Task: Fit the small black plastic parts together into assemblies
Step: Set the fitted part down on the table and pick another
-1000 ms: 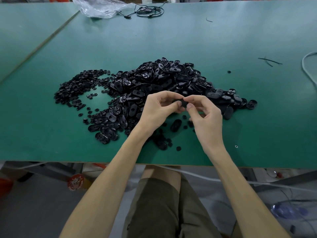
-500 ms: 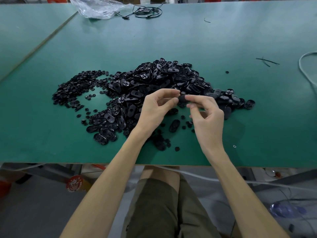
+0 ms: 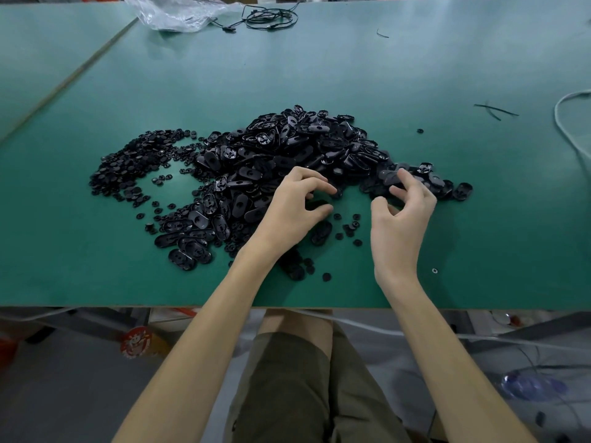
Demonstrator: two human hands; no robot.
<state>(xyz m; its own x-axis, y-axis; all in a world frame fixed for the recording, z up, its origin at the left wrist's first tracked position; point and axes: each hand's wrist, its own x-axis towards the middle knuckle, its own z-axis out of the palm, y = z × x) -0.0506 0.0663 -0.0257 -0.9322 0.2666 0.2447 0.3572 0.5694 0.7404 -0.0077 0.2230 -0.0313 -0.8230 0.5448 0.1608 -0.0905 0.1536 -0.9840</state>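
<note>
**Oval shells** (image 3: 287, 148): black moulded plastic, loose in one heap at mid-worktop (image 3: 383, 75). The heap is the reference for all places below.

**Round pieces** (image 3: 134, 164): small black discs, spread thin to the left of the heap. A few strays lie on its near side, between the hands.

**Handling (judged):** both kinds look light, stiff and smooth-skinned, so a hasty pinch may make them skid or flick away. Take an oval shell by its long edges, thumb against forefinger, and a round piece by its rim. The fit probably needs little force. The thin ribs inside the shells could suffer if a piece is pressed in askew.

**Left hand** (image 3: 297, 206): at the heap's near edge, fingers curled toward the thumb. A dark shape sits in the gap, and I cannot tell whether it is a part or a shadow.

**Right hand** (image 3: 403, 215): over the heap's right-hand tail, fingers loosely curled, forefinger above the shells, nothing seen held.

**Containers:** none holds the parts.

**Plastic bag** (image 3: 179, 11): clear and crumpled, well beyond the heap to the far left. Its contents cannot be made out.

**Black cable** (image 3: 271, 17): just beside the plastic bag.
</note>
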